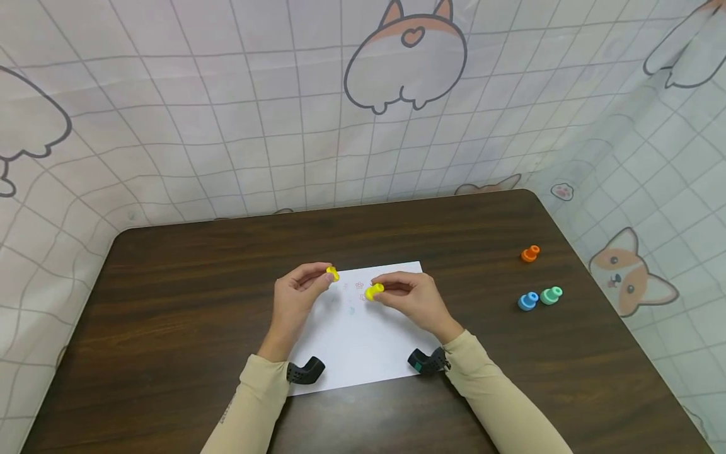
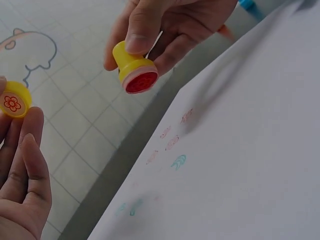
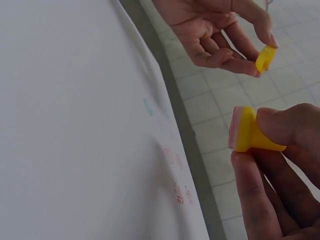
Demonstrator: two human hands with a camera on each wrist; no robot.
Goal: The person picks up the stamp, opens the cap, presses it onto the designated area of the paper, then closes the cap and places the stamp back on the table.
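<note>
Above a white sheet of paper (image 1: 363, 353), my left hand (image 1: 296, 301) pinches a small yellow stamp cap (image 2: 15, 100) between thumb and fingertips. A red flower picture marks the cap's round face. My right hand (image 1: 418, 301) grips a yellow stamp (image 3: 246, 131) by its handle, thumb on one side and fingers on the other. Its red stamping face is uncovered and shows in the left wrist view. The cap and the stamp are apart, both held off the paper. Small red and teal prints (image 2: 172, 142) mark the sheet near its far edge.
On the right of the dark wooden table (image 1: 187, 302) stand an orange stamp (image 1: 530, 253), a blue stamp (image 1: 528, 301) and a mint green stamp (image 1: 551, 295), the last two side by side. A gridded curtain (image 1: 238, 126) with corgi drawings hangs behind the table and along its sides.
</note>
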